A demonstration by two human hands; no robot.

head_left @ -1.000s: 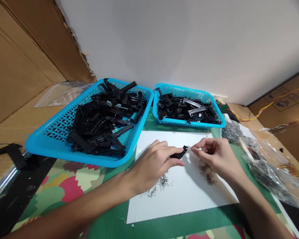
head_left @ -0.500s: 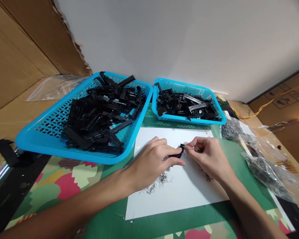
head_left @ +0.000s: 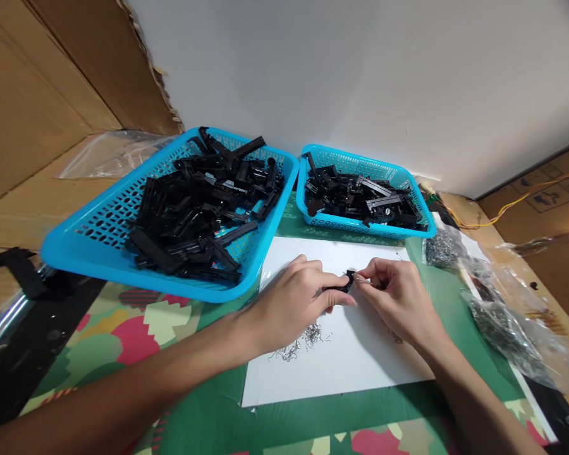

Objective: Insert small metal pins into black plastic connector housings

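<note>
Over a white board [head_left: 284,388], my left hand [head_left: 303,294] grips a small black plastic part [head_left: 350,278] between thumb and fingers. My right hand [head_left: 401,287] is closed in a pinch at the right end of that part. Something thin and metallic shows between its fingertips, too small to name. Beneath my left hand lies a pile of small silvery metal pieces [head_left: 308,338], perhaps springs or clips. A few brownish small pieces [head_left: 395,336] lie on the board below my right hand, partly hidden by it.
A large blue basket [head_left: 123,278] of black plastic parts stands at the left, a smaller blue basket [head_left: 367,226] of similar parts behind the board. Clear bags [head_left: 443,246] of small metal pieces lie at the right. A yellow cable [head_left: 497,212] runs along the cardboard.
The camera view has shifted slightly, so the baskets and board appear a little further right and higher. Both hands stay together at the black part with only small finger movement.
</note>
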